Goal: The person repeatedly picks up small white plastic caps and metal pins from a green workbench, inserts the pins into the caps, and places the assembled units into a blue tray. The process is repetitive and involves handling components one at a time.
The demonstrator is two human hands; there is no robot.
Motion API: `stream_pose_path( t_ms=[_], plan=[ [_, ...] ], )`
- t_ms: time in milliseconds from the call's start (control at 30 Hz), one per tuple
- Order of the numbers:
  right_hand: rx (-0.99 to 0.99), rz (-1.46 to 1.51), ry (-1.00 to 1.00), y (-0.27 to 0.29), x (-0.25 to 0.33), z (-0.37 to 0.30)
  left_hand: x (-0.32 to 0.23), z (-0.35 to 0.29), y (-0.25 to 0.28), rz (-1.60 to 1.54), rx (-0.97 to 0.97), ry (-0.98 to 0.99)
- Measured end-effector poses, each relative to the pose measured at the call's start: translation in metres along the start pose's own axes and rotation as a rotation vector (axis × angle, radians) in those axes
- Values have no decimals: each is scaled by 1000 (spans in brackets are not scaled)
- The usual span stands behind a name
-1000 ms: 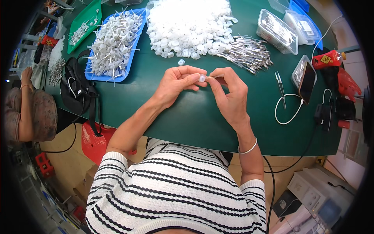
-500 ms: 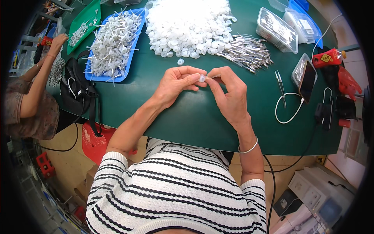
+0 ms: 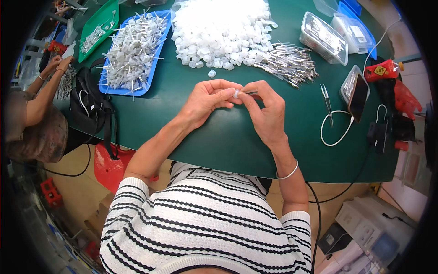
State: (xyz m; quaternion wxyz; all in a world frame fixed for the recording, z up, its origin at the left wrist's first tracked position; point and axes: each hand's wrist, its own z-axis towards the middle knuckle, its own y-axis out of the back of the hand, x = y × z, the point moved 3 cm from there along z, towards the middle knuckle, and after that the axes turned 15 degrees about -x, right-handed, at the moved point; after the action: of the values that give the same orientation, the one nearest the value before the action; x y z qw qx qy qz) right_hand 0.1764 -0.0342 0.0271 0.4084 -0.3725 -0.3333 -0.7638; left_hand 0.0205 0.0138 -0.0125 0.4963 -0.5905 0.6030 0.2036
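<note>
A green counter (image 3: 214, 146) carried a heap of white caps (image 3: 219, 34) and, leftward, a blue tray (image 3: 145, 90). Nearer the body, the right hand's (image 3: 269, 114) grip pinched a slim rod (image 3: 252, 93); the left hand's (image 3: 203, 101) grip pinched a small white cap (image 3: 236, 94) beside it.

This is a small-parts workshop, for the green table (image 3: 219, 141) carries heaped white plastic pieces (image 3: 219, 39), a pile of thin metal rods (image 3: 292, 64) and a full blue tray (image 3: 119, 92), with another worker (image 3: 43, 132) nearby.
</note>
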Motion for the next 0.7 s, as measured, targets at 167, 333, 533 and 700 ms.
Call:
stream_pose_path(
  t_ms=[167,333,533,700],
  plan=[
    [2,134,-161,0,3,3,-10,-4,-3,19,-49,-203],
    [152,-130,-185,8,14,10,-15,-15,-6,70,-85,-402],
    [156,-169,-36,6,11,6,-13,-9,-2,4,-25,-345],
    [155,-169,-8,5,12,5,-12,-6,3,31,25,-300]
  ],
)
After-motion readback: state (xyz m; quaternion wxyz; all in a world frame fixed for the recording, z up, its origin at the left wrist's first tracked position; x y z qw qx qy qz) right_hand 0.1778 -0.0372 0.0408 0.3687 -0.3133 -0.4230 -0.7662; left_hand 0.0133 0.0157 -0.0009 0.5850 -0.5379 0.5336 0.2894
